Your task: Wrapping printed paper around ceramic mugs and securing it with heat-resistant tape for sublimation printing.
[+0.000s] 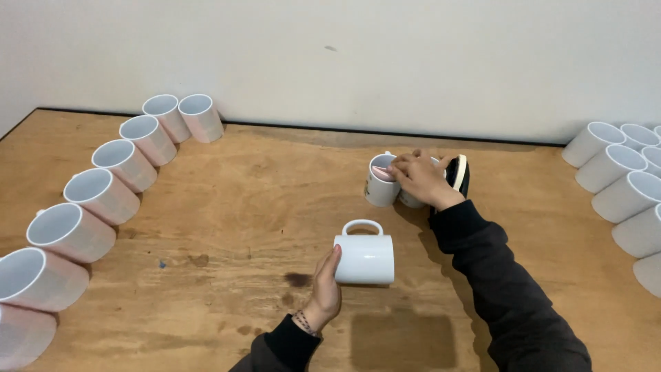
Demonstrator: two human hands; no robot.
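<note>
I am clamping my left hand (323, 289) on the mouth end of a white mug (365, 256) lying sideways on the bench (241, 207). Beyond that mug, my right hand (421, 179) is pinching an upright mug's (381, 182) rim. Glazed, slippery, brittle; gripping the handle is safest.

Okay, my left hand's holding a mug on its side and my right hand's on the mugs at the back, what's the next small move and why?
Probably lift the back mug clear: the right hand already rests fingers over its rim, while the left hand steadies the tipped mug.
</note>
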